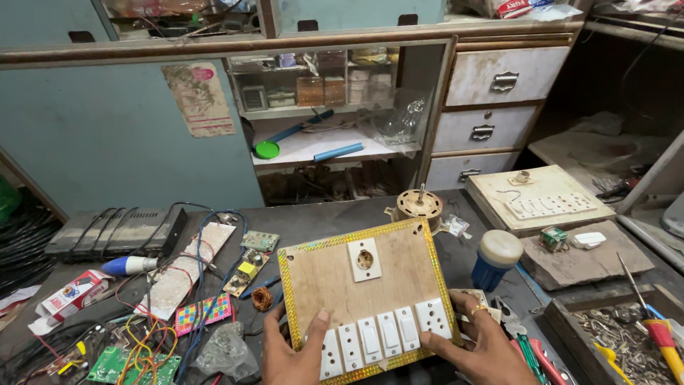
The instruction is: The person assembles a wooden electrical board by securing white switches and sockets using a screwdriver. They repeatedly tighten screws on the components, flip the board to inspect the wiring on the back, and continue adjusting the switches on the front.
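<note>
Electrical repair workshop, cluttered bench point(320, 217), loose circuit boards point(133, 366), tangled wires point(206, 249), worn drawers point(499, 75), small motor point(418, 203)

We see a small red-and-white carton point(71, 294) lying near the left edge of the workbench point(335, 217). A faded paper label point(199, 98) with a pink spot hangs on the teal cabinet door point(107, 135). A red-and-white packet point(514, 7) sits on the cabinet top.

Dark worktable point(342, 214), cluttered. Left: black box point(117, 229), white-blue plug point(128, 266), red-white carton point(71, 294), white strip board point(187, 269) under blue wires, green circuit boards point(132, 366), copper coil point(262, 299). Centre back: small motor point(417, 204). Right: blue jar point(496, 258) with cream lid, wooden slab point(584, 260) carrying green part and white switch, pale board point(541, 198) behind, tray of screws point(613, 331), screwdriver point(652, 314).
</note>
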